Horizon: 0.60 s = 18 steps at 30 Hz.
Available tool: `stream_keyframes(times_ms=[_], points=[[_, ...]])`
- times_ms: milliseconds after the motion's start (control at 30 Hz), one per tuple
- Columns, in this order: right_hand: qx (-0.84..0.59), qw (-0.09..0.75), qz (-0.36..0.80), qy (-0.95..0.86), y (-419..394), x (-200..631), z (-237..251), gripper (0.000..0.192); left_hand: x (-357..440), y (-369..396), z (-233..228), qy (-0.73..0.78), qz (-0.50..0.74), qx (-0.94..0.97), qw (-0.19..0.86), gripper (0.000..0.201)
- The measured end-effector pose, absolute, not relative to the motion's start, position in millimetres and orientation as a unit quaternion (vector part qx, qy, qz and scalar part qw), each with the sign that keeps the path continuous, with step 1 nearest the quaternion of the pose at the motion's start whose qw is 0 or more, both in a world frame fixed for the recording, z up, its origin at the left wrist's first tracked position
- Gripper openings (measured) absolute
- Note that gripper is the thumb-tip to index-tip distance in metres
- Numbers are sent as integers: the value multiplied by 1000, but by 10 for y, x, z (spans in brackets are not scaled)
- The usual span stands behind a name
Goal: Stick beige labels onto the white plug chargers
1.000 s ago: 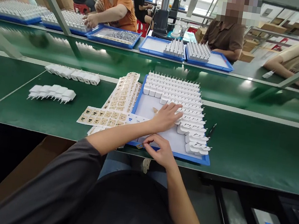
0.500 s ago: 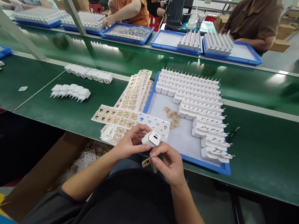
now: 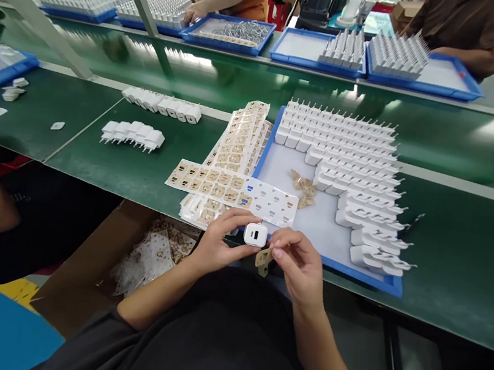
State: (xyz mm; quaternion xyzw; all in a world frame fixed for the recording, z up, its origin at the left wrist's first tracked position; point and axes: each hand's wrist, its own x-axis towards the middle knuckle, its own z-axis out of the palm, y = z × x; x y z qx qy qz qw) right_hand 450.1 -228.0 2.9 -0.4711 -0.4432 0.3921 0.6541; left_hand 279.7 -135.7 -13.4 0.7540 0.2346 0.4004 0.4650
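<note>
a person's two bare hands meet just in front of the near edge of a blue plastic tray (image 3: 357, 274) on a green workbench (image 3: 459, 254). the left hand (image 3: 218, 242) grips a small white plastic charger plug (image 3: 255, 234) between thumb and fingers, its flat face with a dark slot turned up toward the camera. the plug sits at the left hand's fingertips, just below the tray's near left corner. the right hand (image 3: 298, 267) is closed around a small tan sticker piece (image 3: 263, 260), pinched just beside and slightly below the plug, touching or nearly touching it. inside the tray, rows of white plugs with metal prongs (image 3: 353, 157) fill the far and right parts, and a few loose tan sticker scraps (image 3: 302, 188) lie on its bare floor. left of the tray, overlapping its edge, lie white sheets of tan stickers (image 3: 228, 187). further left of the tray, two short rows of white plugs (image 3: 134, 134) rest on the bench. beyond the tray, other people sit at more blue trays (image 3: 318, 50).
</note>
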Motion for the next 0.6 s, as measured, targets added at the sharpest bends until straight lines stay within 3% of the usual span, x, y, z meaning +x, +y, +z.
stream_keyframes(times_ms=[67,167,600], points=[[-507,661,361,-418,-2277,4464,79,6,2813,-1367,-81,243,429,782,380,39],[-547,647,347,-403,-2260,4420,144,5,2830,-1388,-7,244,435,802,329,39],[-560,631,355,-402,-2217,4369,204,4,2834,-1391,36,236,443,807,311,38]])
